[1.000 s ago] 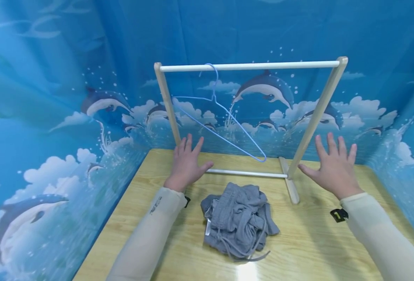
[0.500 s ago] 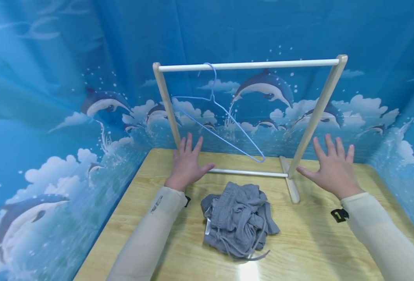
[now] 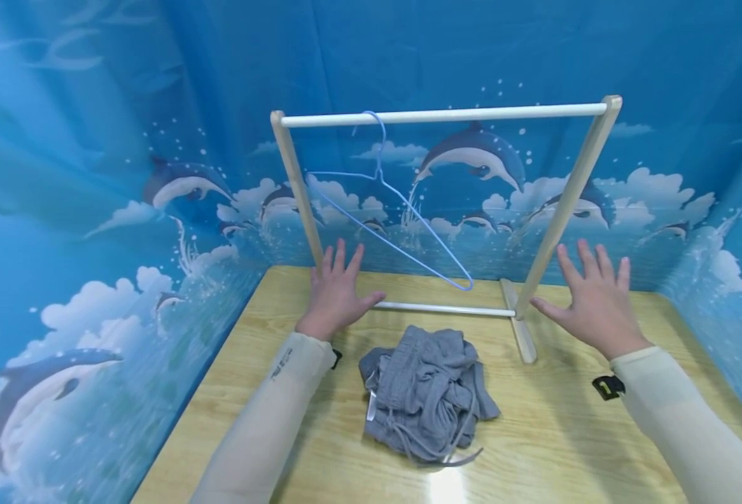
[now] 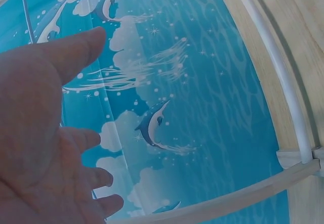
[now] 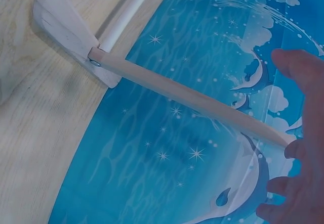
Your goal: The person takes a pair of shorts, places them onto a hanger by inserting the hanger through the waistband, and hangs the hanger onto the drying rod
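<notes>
Grey drawstring shorts or trousers (image 3: 430,392) lie bunched up on the table, with a white tag at their left side. Behind them stands a wooden rack whose white top rail (image 3: 472,113) carries a blue wire hanger (image 3: 418,217), hooked left of the middle. My left hand (image 3: 335,294), fingers spread, is held in front of the rack's left post and holds nothing. The right hand (image 3: 598,301) is likewise spread and bare, just right of the right post (image 3: 566,210). In the right wrist view that post (image 5: 192,97) runs down to its wooden foot (image 5: 66,27).
The wood-grain table (image 3: 572,448) reaches back to a blue dolphin-print curtain (image 3: 459,42) that also covers both sides. A white lower rail (image 3: 446,309) joins the rack's feet. The right foot (image 3: 521,329) juts toward the front.
My right hand has drifted slightly left, closer to the right post. The rack and hanger appear shifted a little in the view; the left hand and grey garment stay practically where they were.
</notes>
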`<move>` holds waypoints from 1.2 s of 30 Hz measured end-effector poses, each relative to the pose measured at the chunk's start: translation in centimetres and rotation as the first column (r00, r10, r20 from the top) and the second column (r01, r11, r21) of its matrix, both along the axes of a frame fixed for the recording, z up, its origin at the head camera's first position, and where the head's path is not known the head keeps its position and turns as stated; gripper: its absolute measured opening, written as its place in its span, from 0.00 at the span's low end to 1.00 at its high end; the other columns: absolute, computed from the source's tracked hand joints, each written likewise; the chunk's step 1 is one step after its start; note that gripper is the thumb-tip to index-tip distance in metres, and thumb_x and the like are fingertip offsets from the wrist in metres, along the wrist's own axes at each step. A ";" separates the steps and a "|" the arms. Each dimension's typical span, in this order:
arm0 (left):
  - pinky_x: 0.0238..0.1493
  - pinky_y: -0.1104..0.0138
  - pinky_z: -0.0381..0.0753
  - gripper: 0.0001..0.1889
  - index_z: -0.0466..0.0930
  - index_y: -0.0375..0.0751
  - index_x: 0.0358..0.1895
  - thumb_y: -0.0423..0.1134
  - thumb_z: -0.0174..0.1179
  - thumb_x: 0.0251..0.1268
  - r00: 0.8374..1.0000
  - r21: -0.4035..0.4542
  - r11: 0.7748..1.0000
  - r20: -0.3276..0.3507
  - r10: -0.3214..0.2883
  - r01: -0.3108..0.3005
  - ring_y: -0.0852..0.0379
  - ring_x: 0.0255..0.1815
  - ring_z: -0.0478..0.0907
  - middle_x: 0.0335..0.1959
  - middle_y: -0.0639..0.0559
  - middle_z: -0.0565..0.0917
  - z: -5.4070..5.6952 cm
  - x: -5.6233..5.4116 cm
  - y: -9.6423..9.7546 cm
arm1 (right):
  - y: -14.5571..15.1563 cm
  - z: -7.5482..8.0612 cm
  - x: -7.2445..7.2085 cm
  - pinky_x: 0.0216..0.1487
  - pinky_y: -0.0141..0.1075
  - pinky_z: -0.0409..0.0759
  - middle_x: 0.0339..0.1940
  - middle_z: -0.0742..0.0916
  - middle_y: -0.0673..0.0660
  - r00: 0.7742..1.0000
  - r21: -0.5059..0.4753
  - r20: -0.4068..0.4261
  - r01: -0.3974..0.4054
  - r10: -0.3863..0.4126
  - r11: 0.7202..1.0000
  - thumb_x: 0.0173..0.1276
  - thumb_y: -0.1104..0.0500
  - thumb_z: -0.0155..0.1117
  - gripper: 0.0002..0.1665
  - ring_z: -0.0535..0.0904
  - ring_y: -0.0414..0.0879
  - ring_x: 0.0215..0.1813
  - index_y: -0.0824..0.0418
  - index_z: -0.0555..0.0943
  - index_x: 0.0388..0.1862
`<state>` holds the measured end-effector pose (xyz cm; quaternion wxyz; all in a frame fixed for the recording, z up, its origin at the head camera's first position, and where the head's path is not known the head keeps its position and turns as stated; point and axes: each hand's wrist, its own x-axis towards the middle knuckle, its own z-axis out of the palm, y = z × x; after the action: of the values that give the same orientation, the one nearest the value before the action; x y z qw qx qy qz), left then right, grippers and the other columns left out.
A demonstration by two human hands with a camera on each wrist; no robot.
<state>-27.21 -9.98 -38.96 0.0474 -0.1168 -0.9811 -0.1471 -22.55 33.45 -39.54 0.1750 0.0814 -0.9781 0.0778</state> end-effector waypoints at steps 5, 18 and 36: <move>0.76 0.32 0.43 0.54 0.38 0.56 0.86 0.71 0.59 0.67 1.000 0.005 1.000 0.001 0.006 -0.006 0.37 0.85 0.30 0.86 0.41 0.33 0.1 -0.1 -0.1 | 0.0 0.1 0.1 0.75 0.72 0.27 0.83 0.51 0.74 1.000 0.004 -0.010 -0.013 0.013 1.000 0.64 0.36 0.73 0.66 0.37 0.74 0.83 0.57 0.47 0.87; 0.78 0.36 0.47 0.56 0.35 0.56 0.86 0.76 0.55 0.65 1.000 -0.032 0.999 0.018 0.007 -0.007 0.37 0.85 0.31 0.86 0.40 0.32 -0.3 0.8 -0.3 | -0.7 0.2 1.4 0.76 0.72 0.31 0.83 0.48 0.75 0.996 -0.029 -0.069 -0.063 0.060 0.998 0.61 0.41 0.76 0.67 0.36 0.74 0.83 0.61 0.47 0.86; 0.44 0.60 0.83 0.69 0.46 0.52 0.85 0.85 0.62 0.41 0.872 -0.210 0.939 0.466 -0.150 0.273 0.55 0.39 0.84 0.45 0.48 0.88 -1.9 11.2 3.8 | -12.8 -2.6 5.3 0.62 0.61 0.77 0.79 0.68 0.67 0.756 0.017 0.382 -0.581 0.531 0.814 0.52 0.30 0.79 0.66 0.72 0.70 0.71 0.61 0.64 0.81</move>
<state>-15.99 -6.21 -40.84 -0.2099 -0.1932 -0.9576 -0.0395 -17.24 20.66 -42.13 -0.0441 0.3646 -0.9272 0.0738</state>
